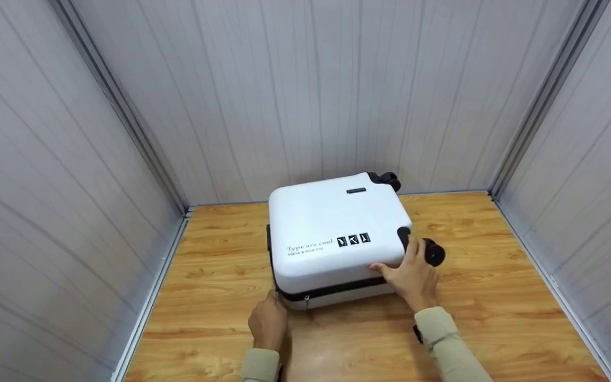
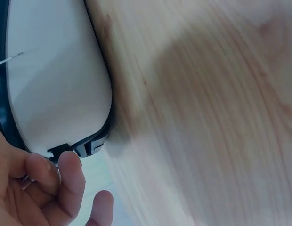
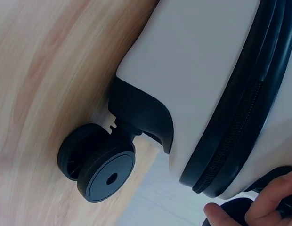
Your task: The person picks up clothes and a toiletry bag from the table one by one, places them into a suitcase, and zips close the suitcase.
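A white hard-shell suitcase (image 1: 332, 217) lies flat on the wooden floor, printed side up, its wheels to the right. At its near left corner my left hand (image 1: 268, 321) has curled fingers, pinching what seems a small metal zipper pull, mostly hidden by the fingers. Another zipper pull (image 1: 306, 301) hangs from the black zipper band (image 1: 337, 289) on the near side. My right hand (image 1: 414, 273) grips the near right corner, thumb on the white shell and fingers over the black corner guard beside a wheel (image 1: 434, 252). The lower wheel (image 3: 110, 174) shows in the right wrist view.
Light grey panel walls (image 1: 305, 95) enclose the floor (image 1: 215, 249) at the back, left and right. The suitcase's far wheel (image 1: 389, 181) is close to the back wall. A black handle (image 1: 269, 237) is on the suitcase's left side.
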Demonstrator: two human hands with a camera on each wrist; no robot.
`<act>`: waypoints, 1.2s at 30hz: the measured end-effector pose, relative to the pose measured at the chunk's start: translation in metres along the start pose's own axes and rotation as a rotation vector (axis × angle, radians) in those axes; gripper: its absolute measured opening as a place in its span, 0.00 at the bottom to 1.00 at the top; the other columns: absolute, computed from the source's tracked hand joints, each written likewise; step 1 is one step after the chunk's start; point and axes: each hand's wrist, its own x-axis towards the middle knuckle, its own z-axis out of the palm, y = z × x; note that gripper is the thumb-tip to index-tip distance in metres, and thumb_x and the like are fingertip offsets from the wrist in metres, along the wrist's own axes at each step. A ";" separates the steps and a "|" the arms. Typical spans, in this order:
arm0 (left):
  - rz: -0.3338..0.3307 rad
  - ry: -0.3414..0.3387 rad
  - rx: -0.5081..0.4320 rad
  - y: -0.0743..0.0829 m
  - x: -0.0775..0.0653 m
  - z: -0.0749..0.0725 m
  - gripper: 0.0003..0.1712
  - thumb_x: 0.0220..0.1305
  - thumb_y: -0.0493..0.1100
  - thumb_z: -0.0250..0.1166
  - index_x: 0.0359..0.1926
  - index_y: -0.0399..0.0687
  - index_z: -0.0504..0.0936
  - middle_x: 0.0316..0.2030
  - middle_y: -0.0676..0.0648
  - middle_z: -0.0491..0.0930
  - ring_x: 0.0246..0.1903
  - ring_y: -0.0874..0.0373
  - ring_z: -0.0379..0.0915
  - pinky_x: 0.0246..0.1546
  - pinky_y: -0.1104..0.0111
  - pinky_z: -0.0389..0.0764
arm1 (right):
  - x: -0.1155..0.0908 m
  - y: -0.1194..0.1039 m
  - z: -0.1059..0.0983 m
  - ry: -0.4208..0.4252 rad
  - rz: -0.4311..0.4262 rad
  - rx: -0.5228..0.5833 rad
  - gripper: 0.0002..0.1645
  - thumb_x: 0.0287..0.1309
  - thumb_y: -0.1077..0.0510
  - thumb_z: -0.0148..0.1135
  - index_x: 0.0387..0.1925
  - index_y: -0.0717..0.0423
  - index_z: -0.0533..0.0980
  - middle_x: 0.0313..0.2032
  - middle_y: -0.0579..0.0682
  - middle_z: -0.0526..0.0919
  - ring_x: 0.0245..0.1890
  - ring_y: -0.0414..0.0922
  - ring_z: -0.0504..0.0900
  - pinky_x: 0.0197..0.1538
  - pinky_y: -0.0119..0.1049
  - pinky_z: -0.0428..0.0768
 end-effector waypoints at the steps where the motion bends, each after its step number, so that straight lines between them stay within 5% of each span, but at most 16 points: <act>1: -0.008 -0.007 0.009 0.001 -0.001 -0.001 0.11 0.73 0.41 0.56 0.42 0.44 0.85 0.25 0.41 0.85 0.23 0.43 0.83 0.18 0.53 0.75 | -0.001 -0.001 0.000 -0.002 0.003 0.004 0.84 0.27 0.05 0.58 0.75 0.57 0.57 0.66 0.63 0.68 0.15 0.48 0.69 0.16 0.36 0.64; 11: 0.019 0.038 0.021 0.005 -0.009 -0.007 0.12 0.71 0.40 0.58 0.30 0.43 0.81 0.17 0.44 0.79 0.17 0.47 0.78 0.15 0.56 0.73 | -0.008 -0.005 -0.001 0.023 -0.007 0.037 0.79 0.31 0.07 0.59 0.73 0.57 0.58 0.66 0.63 0.67 0.11 0.46 0.65 0.13 0.35 0.61; 22: 0.016 0.020 0.069 0.011 -0.017 -0.011 0.13 0.73 0.41 0.57 0.36 0.40 0.85 0.22 0.39 0.83 0.21 0.43 0.82 0.19 0.52 0.78 | -0.012 -0.008 -0.004 0.016 0.019 0.029 0.81 0.31 0.06 0.56 0.74 0.58 0.58 0.69 0.64 0.65 0.12 0.47 0.67 0.14 0.35 0.63; 36: 0.055 0.061 0.120 0.018 -0.029 -0.011 0.14 0.72 0.40 0.58 0.28 0.41 0.81 0.17 0.41 0.80 0.16 0.45 0.78 0.17 0.53 0.77 | -0.012 -0.010 -0.004 0.012 0.038 0.028 0.80 0.31 0.05 0.53 0.73 0.57 0.58 0.67 0.63 0.65 0.14 0.48 0.69 0.15 0.36 0.66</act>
